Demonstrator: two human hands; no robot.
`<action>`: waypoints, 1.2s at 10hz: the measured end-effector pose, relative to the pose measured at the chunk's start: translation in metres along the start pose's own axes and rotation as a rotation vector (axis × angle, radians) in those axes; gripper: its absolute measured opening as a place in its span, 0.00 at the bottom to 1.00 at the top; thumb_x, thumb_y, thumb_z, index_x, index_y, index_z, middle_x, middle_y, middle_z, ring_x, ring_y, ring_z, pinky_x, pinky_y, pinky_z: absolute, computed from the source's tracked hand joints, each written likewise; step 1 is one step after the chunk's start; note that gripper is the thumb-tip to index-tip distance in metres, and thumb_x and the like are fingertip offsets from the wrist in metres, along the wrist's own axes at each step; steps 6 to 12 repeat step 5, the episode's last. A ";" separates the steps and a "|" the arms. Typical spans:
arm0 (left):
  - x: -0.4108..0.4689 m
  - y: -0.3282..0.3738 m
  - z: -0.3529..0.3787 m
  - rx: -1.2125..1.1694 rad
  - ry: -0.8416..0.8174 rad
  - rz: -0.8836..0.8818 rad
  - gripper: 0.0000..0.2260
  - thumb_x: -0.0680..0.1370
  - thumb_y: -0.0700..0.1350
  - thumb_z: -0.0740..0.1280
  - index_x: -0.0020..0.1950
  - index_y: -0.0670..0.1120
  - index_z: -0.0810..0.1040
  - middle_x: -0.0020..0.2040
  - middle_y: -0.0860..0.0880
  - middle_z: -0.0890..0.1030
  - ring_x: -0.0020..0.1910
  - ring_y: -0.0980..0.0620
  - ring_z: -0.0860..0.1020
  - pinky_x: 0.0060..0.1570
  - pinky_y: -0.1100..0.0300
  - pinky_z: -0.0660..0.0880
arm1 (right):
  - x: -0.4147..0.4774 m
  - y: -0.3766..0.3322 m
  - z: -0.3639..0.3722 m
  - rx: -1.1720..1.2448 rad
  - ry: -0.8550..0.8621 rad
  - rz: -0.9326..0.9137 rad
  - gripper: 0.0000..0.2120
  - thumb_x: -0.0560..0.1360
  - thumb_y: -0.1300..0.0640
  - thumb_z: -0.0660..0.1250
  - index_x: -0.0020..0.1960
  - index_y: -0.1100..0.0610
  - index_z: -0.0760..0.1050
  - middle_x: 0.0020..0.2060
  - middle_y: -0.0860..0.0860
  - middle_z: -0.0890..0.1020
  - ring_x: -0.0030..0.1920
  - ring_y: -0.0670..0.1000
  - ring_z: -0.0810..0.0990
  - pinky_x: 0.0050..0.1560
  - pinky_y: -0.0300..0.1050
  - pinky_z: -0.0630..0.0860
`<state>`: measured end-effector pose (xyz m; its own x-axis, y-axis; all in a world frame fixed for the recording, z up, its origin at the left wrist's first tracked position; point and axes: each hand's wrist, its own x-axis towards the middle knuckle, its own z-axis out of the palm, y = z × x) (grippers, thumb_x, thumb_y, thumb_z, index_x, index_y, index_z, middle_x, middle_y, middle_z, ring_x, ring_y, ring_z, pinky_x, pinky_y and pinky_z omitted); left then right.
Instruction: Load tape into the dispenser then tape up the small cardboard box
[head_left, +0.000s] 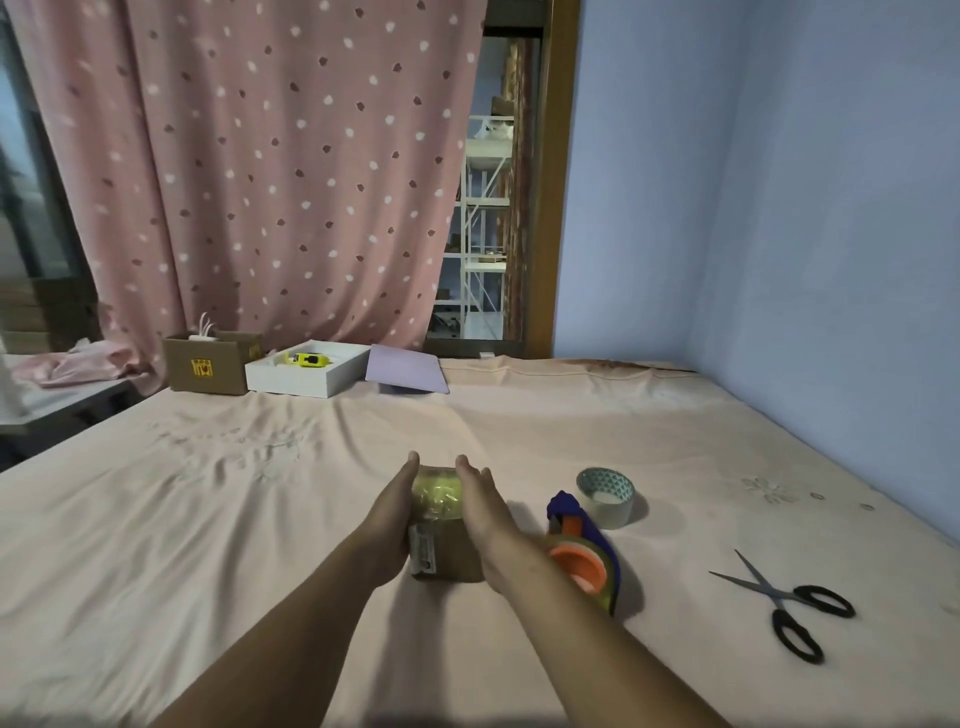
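On the pink bedsheet (519, 431), dead centre, I see the small cardboard box (445, 551) sitting with both hands flat against its sides. Left hand (390, 512) presses the box's left face, fingers straight and held together, tips reaching past the far edge. Right hand (480, 506) mirrors it on the right face, fingers also straight and together, palm inward. Neither hand curls round anything; they just sandwich the box. Both forearms run bare from the near edge up to the box. The box top shows shiny clear tape across its far half and a white label near its left edge.

Counts, all relative to the box: one tape dispenser (584, 553), blue with an orange hub, just right of it, partly behind the right forearm. One loose roll of tape (607, 496) right of it and further back, beyond the dispenser. One pair of scissors (787, 605), black handles, well off to the right. Far behind it to the left: one open brown carton (208, 366), one white tray (306, 371), one lilac board (406, 370).
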<state>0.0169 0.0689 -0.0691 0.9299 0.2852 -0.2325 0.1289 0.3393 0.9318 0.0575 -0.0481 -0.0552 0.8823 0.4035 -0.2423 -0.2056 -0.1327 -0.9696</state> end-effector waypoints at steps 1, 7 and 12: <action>-0.003 -0.006 0.007 -0.033 0.022 0.009 0.27 0.82 0.61 0.56 0.61 0.42 0.84 0.56 0.40 0.87 0.55 0.42 0.86 0.58 0.49 0.77 | 0.009 0.011 0.003 0.138 -0.001 0.018 0.49 0.66 0.25 0.59 0.81 0.43 0.50 0.78 0.49 0.64 0.74 0.54 0.68 0.73 0.58 0.66; 0.004 0.005 0.004 0.381 0.140 0.162 0.32 0.76 0.63 0.64 0.74 0.44 0.72 0.74 0.44 0.74 0.71 0.46 0.75 0.70 0.49 0.71 | -0.006 -0.010 -0.008 0.056 -0.025 0.005 0.42 0.77 0.33 0.58 0.83 0.49 0.46 0.82 0.50 0.53 0.79 0.54 0.58 0.76 0.52 0.59; 0.004 0.005 0.004 0.381 0.140 0.162 0.32 0.76 0.63 0.64 0.74 0.44 0.72 0.74 0.44 0.74 0.71 0.46 0.75 0.70 0.49 0.71 | -0.006 -0.010 -0.008 0.056 -0.025 0.005 0.42 0.77 0.33 0.58 0.83 0.49 0.46 0.82 0.50 0.53 0.79 0.54 0.58 0.76 0.52 0.59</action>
